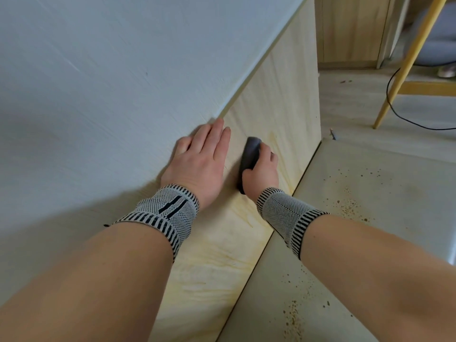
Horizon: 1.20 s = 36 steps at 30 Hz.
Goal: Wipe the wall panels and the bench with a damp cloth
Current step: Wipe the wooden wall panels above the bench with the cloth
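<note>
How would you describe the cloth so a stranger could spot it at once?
Find the pale yellow wall panel that meets the bench. Two hands rest on it; the cloth is in the right hand. It is the only dark grey thing there, bunched against the panel.

Left hand (201,160) lies flat, fingers straight; right hand (261,172) curled in a grip.

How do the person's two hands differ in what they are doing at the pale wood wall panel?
The left hand lies flat with straight fingers, holding nothing; the right hand curls round a dark grey cloth. The left sits higher, at the pale wood wall panel's upper edge. Both wear striped knit wristbands.
</note>
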Available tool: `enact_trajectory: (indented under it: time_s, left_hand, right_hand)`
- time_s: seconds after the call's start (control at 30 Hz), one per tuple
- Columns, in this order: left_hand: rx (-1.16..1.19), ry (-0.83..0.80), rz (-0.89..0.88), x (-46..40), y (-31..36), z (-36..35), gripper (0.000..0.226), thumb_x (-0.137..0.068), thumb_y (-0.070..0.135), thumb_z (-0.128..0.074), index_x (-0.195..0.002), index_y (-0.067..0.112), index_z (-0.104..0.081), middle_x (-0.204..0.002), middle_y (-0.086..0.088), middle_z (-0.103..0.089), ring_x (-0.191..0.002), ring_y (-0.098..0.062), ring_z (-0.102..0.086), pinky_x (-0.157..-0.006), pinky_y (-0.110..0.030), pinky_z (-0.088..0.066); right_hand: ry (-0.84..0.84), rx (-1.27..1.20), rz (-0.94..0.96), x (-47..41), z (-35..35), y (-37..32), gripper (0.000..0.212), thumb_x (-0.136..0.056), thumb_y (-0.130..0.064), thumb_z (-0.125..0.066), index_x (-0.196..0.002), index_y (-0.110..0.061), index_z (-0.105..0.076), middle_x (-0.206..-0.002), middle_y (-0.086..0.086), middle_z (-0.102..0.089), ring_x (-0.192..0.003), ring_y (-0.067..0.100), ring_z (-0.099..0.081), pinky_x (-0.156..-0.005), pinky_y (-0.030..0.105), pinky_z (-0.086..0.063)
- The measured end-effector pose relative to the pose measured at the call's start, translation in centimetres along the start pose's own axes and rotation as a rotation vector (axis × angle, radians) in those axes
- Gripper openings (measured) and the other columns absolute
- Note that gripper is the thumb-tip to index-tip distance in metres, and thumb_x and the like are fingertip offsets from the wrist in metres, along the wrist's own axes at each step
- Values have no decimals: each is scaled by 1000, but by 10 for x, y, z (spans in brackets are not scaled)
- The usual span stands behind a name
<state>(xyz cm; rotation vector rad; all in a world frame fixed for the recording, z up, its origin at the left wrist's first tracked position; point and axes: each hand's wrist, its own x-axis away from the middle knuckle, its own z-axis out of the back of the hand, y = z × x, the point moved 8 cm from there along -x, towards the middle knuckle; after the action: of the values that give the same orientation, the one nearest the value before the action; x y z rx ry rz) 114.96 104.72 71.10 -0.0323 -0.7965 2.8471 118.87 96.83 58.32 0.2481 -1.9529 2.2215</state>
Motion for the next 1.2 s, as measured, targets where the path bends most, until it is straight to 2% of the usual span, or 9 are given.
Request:
enact_trajectory:
  time_s: [0.2,0.33,0.47,0.53,0.7,0.9,1.07,1.13,1.2]
  left_hand:
    - [3,-32,10,1,0,0,68,-93,24,-14,-156,15,9,-165,-3,14,-150,-19,5,-115,-36,-9]
    - [5,-38,17,1,0,-1,70,-89,22,-8,-156,15,10,-164,-3,17,-150,-20,5,-115,-37,-10]
    - [2,-20,13,0,0,1,68,-92,24,-13,-157,15,7,-165,-3,14,-150,-19,5,-115,-36,-9]
    - [-5,-27,13,1,0,1,68,-92,25,-12,-156,15,7,-165,-3,15,-150,-19,5,-115,-36,-9]
    - [-13,-47,17,1,0,1,72,-86,22,-6,-156,14,9,-164,-3,17,-149,-19,8,-114,-36,-8]
    - [-42,-43,13,0,1,0,69,-95,29,-17,-156,14,11,-164,-4,19,-150,-19,9,-115,-36,-9]
    - [-60,31,1,-2,0,0,77,-82,23,0,-157,12,-15,-166,-7,-8,-147,-21,-10,-107,-36,-10]
    - [-75,70,7,-2,-2,0,71,-85,21,-12,-152,9,-32,-161,-10,-25,-142,-23,-21,-104,-37,-17]
    - [-96,80,-3,-3,-2,-2,70,-85,21,-13,-152,9,-31,-161,-11,-25,-142,-23,-20,-104,-37,-18]
  right_hand:
    - [6,-60,309,25,-9,-32,69,-81,5,-51,-146,-14,-36,-138,6,-34,-115,14,-45,-94,12,-29]
    - [-12,-51,-56,9,-3,2,68,-84,3,-46,-146,-19,-28,-146,6,-28,-121,31,-49,-95,30,-40]
    - [26,-185,125,20,-5,-29,68,-82,2,-51,-145,-18,-33,-141,6,-33,-119,16,-44,-88,8,-28]
    - [35,-195,143,23,-9,-22,67,-82,4,-50,-144,-17,-35,-140,6,-34,-116,13,-43,-88,7,-26]
    - [-56,-75,-222,14,-9,19,61,-88,0,-47,-144,-19,-29,-143,8,-31,-111,28,-51,-82,28,-38]
    - [-36,-121,205,41,-15,-18,61,-85,-2,-53,-142,-17,-37,-139,4,-36,-115,17,-47,-90,19,-35]
    - [-81,-30,-265,6,-6,25,57,-89,-4,-51,-141,-15,-30,-141,11,-35,-114,31,-51,-81,29,-37]
    - [9,-46,-115,-2,3,-2,57,-87,-2,-51,-140,-12,-34,-141,11,-36,-118,30,-49,-87,27,-36]
    - [95,-114,181,-2,9,-42,61,-83,2,-51,-141,-9,-38,-141,10,-36,-123,24,-45,-96,19,-31]
